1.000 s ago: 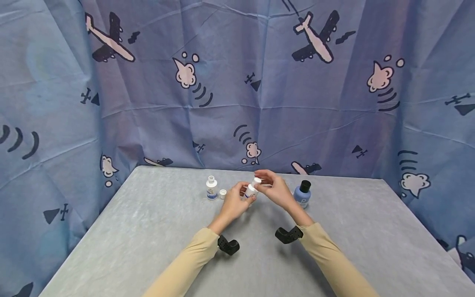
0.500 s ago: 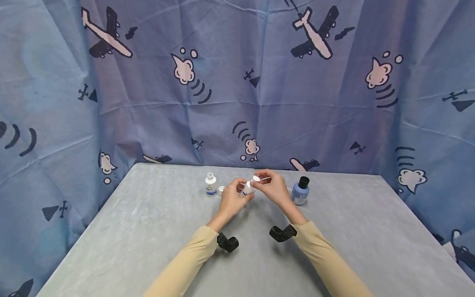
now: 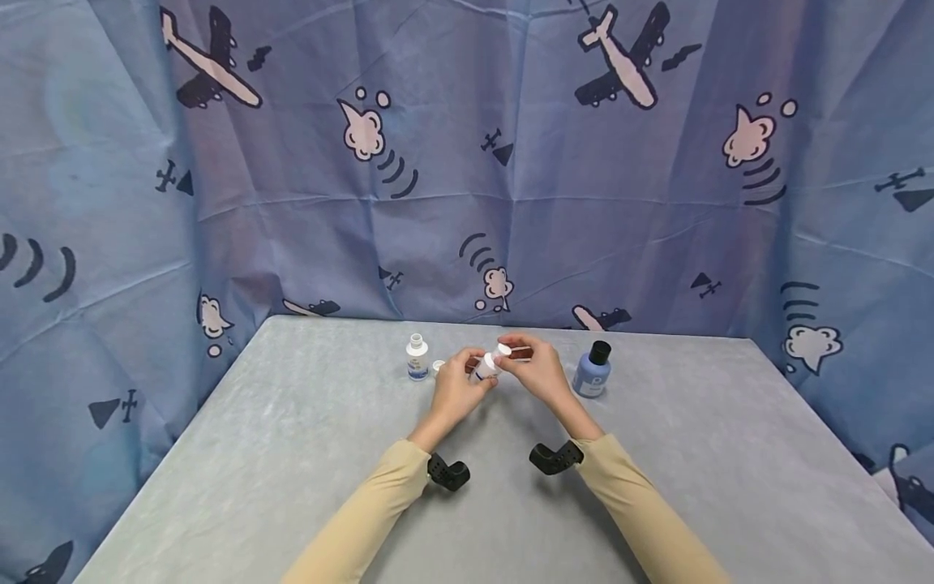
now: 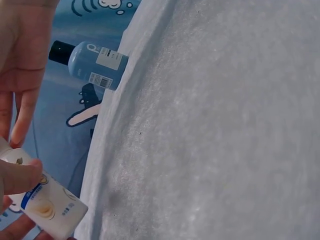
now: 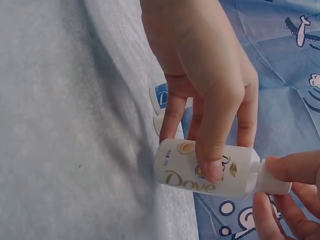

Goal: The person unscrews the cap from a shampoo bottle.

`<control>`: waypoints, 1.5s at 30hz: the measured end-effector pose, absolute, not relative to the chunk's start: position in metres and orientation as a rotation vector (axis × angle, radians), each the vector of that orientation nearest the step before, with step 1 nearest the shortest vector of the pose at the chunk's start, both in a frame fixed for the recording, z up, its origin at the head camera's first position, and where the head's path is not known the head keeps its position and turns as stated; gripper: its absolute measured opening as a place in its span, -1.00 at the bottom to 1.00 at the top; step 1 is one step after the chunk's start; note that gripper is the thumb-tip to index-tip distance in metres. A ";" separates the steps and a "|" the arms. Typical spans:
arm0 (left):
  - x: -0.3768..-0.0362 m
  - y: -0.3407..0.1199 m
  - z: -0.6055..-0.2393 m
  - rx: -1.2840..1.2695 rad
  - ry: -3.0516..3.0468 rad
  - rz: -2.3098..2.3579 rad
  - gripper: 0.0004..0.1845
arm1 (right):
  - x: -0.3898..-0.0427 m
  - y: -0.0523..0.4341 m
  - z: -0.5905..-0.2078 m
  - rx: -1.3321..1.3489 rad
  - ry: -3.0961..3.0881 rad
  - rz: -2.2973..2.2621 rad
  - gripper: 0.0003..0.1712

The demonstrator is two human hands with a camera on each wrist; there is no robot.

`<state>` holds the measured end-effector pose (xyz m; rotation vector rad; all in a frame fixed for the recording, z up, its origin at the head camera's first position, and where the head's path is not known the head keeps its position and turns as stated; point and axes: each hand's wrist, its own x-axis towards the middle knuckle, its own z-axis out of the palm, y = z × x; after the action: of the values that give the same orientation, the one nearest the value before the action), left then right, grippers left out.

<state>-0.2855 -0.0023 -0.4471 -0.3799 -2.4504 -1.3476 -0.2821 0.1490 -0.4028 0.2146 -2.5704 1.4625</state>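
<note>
My left hand (image 3: 456,389) grips a small white Dove bottle (image 5: 207,167) round its body, thumb across the label. The bottle is held tilted, its capped end toward my right hand (image 3: 536,369). Thumb and fingers of that right hand pinch the white cap (image 5: 275,181), which sits at the bottle's neck. To the left stands a second white bottle (image 3: 417,358), upright with its mouth uncovered. Beside it lies a loose white cap (image 3: 438,366), partly hidden behind my left hand.
A blue bottle with a black cap (image 3: 593,369) stands upright to the right, close to my right forearm. All of this is on a grey cloth-covered table (image 3: 292,438). A blue curtain (image 3: 467,162) printed with airplanes hangs behind the table's far edge.
The held bottle has tipped further over and shifted slightly left, with both hands staying on it. The other bottles and the loose cap stay in place.
</note>
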 end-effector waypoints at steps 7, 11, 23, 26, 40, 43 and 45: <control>-0.286 -0.002 -0.446 -0.409 -2.450 -1.349 -0.52 | -0.283 0.150 -0.403 0.277 -2.542 1.504 -0.58; -0.286 -0.002 -0.447 -0.403 -2.457 -1.338 -0.52 | -0.284 0.151 -0.403 0.339 -2.522 1.537 -0.57; -0.286 -0.003 -0.449 -0.441 -2.404 -1.358 -0.55 | -0.285 0.151 -0.406 0.359 -2.535 1.586 -0.50; -0.285 -0.005 -0.449 -0.472 -2.354 -1.335 -0.56 | -0.287 0.150 -0.407 0.296 -2.545 1.565 -0.48; -0.287 -0.002 -0.448 -0.391 -2.458 -1.369 -0.53 | -0.287 0.149 -0.406 0.196 -2.552 1.538 -0.56; -0.288 -0.002 -0.447 -0.386 -2.439 -1.399 -0.53 | -0.287 0.150 -0.403 0.211 -2.560 1.547 -0.57; -0.289 -0.002 -0.446 -0.380 -2.422 -1.422 -0.53 | -0.287 0.150 -0.401 0.224 -2.560 1.560 -0.57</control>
<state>-0.2890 -0.0025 -0.4461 -0.3802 -2.4215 -1.4218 -0.2872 0.1496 -0.4012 0.2244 -2.5601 1.5596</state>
